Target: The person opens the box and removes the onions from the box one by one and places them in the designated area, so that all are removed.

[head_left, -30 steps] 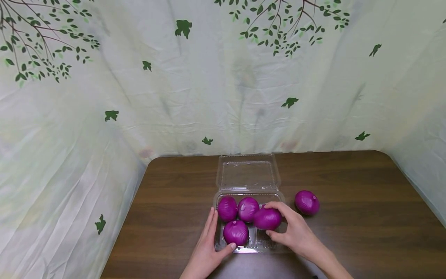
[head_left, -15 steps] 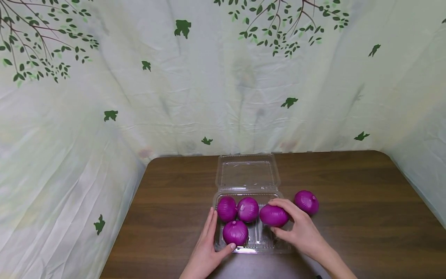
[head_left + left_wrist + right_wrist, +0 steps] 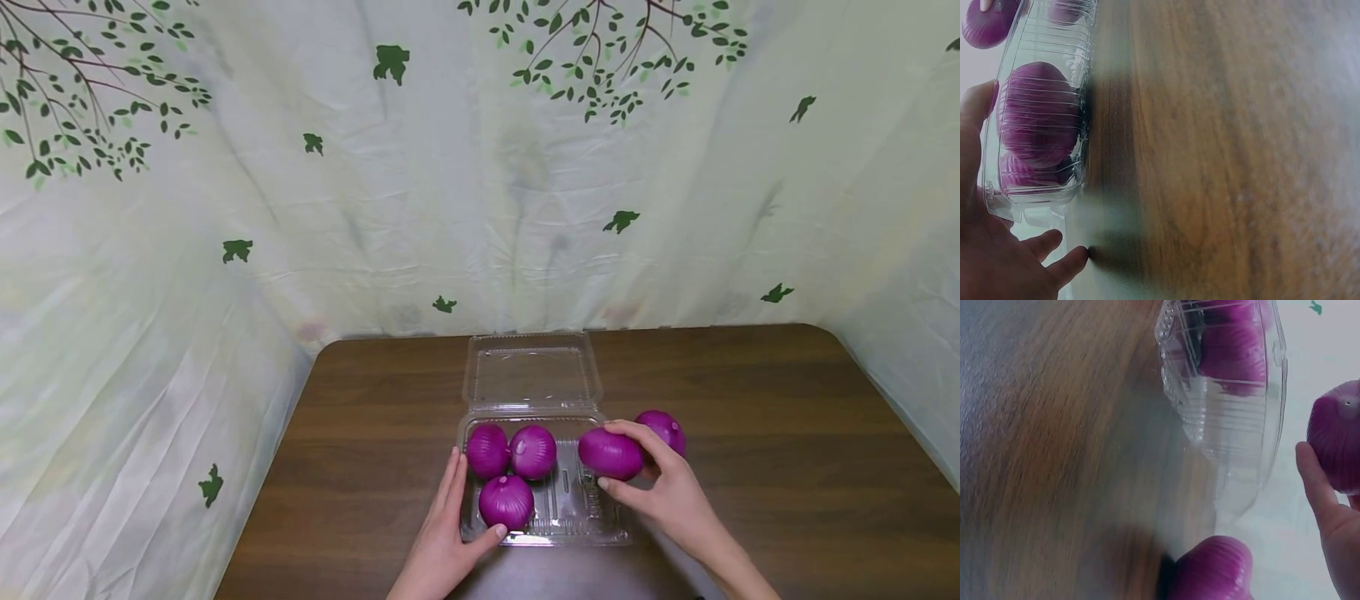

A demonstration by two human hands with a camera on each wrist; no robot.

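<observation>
In the head view my right hand (image 3: 671, 487) grips a red onion (image 3: 609, 454) between thumb and fingers, over the right edge of a clear plastic clamshell container (image 3: 562, 500). The right wrist view has this onion apart from the container wall. Three more onions sit inside: two in the back row, left (image 3: 487, 450) and middle (image 3: 533, 452), and one at front left (image 3: 507, 502). My left hand (image 3: 453, 533) rests at the container's front left corner, fingers straight along its left side, thumb on the front rim. The left wrist view shows onions through the ribbed wall (image 3: 1041, 53).
Another red onion (image 3: 666, 431) lies on the table right of the container, partly behind my right hand. The container's hinged lid (image 3: 534, 375) lies folded back toward the far edge. Beneath is a brown wooden table (image 3: 787, 467); a leaf-print curtain (image 3: 480, 167) hangs behind.
My right hand has carried its onion rightward and slightly back, from above the container's right part to over its right edge. The left hand has stayed in place.
</observation>
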